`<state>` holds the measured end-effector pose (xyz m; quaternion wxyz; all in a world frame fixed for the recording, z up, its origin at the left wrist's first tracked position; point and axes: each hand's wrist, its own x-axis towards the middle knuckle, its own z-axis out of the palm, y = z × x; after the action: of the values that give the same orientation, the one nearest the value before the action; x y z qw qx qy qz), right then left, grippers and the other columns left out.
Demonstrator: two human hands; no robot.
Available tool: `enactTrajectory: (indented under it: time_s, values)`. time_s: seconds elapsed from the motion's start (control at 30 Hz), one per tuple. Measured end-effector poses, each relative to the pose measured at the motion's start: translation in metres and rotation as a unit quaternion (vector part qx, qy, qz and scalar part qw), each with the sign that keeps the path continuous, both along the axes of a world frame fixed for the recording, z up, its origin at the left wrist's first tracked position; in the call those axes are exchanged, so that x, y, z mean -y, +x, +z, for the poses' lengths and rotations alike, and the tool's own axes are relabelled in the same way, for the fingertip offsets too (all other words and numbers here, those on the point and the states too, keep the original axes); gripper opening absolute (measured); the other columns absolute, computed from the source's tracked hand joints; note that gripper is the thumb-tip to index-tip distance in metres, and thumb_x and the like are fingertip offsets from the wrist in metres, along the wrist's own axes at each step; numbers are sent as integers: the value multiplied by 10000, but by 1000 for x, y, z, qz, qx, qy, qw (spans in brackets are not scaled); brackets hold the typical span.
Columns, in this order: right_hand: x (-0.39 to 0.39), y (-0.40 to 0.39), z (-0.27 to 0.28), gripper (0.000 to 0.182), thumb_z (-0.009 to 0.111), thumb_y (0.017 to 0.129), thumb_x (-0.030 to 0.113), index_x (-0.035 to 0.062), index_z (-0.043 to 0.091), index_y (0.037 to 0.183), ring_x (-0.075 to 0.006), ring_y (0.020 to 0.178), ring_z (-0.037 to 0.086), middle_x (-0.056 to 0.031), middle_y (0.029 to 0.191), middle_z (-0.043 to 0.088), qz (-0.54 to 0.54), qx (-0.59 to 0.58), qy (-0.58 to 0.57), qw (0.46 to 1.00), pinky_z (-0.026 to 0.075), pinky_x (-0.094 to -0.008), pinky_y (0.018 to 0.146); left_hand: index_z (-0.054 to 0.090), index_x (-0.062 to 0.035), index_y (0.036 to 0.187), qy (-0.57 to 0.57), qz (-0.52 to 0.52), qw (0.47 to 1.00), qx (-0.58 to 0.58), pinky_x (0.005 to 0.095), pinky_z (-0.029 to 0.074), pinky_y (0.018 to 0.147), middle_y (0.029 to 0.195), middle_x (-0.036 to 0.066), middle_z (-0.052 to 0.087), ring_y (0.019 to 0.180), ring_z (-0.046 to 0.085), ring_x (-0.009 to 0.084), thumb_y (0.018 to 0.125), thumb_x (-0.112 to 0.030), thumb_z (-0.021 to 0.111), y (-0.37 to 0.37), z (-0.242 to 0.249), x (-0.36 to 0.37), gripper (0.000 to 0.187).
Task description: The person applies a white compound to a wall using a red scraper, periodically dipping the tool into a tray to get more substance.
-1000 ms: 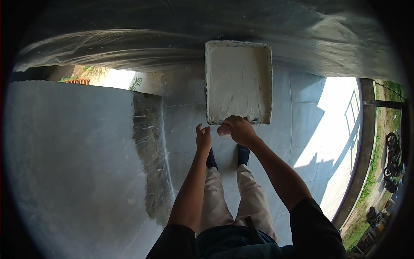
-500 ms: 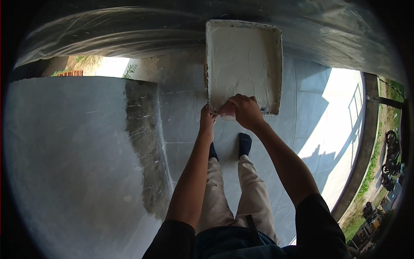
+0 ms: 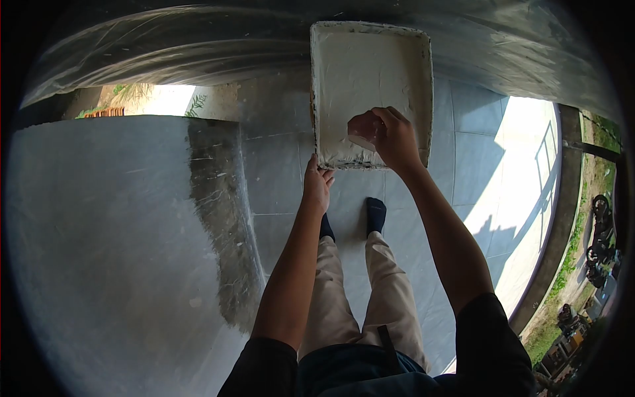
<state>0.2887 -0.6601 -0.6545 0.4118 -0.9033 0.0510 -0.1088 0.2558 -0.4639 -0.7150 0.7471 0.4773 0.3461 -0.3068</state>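
Observation:
My left hand [image 3: 317,184] grips the near left corner of a shallow rectangular tray [image 3: 428,99], with the thumb up at the rim and fingers below the edge. A smooth off-white paste [image 3: 370,69] covers the tray's bottom, streaked and thinner at the near edge. Closed around a flat reddish scraper [image 3: 362,127] with a pale lower edge, my right hand [image 3: 398,140] is over the near half of the tray. The scraper overlaps the paste in this view.
To the left is a wall-like grey surface [image 3: 112,218] with a dark uncoated strip [image 3: 215,198]. Grey floor tiles [image 3: 278,172] lie beneath, with my socked feet [image 3: 376,215] below the tray. A dark sheet [image 3: 198,49] hangs across the top. At right, a ledge [image 3: 569,165] borders parked motorcycles [image 3: 598,231].
My right hand has moved the scraper from the tray's near left corner up and inward over the paste. The tray has shifted slightly up in view; my left hand stays at its corner.

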Motion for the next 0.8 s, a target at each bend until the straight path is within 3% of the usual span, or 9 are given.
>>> enactTrajectory:
  time_s: [0.17,0.23,0.43,0.8]
  values:
    - [11,2,-2,246,575,821,-40,10,650,1050,-381,873,656,-182,974,659,-27,-23,3,999,523,-449,758,307,-108,1502,-19,49,999,-16,456,155,1175,1486,134,419,1381,378,313,993,-537,375,-5,-1,3,669]
    - [17,4,-4,235,549,861,-59,-26,630,1078,-369,857,663,-188,986,658,3,-15,3,1000,519,-407,773,309,-111,1500,-33,60,997,-20,456,162,1175,1480,138,427,1379,387,316,995,-529,375,-9,1,6,659]
    - [23,4,-10,230,540,865,-59,-43,620,1080,-384,918,664,-218,1007,665,83,-48,20,995,517,-415,807,292,-74,1494,-111,97,988,-40,445,209,1175,1486,189,411,1390,392,334,994,-517,385,-22,14,21,675]
    - [50,-17,-6,272,526,810,-104,-46,616,1060,-397,951,656,-218,1013,673,89,-73,31,993,535,-432,820,295,-25,1467,-221,119,967,-50,442,177,1193,1521,217,315,1453,280,347,953,-509,513,-41,19,55,740]
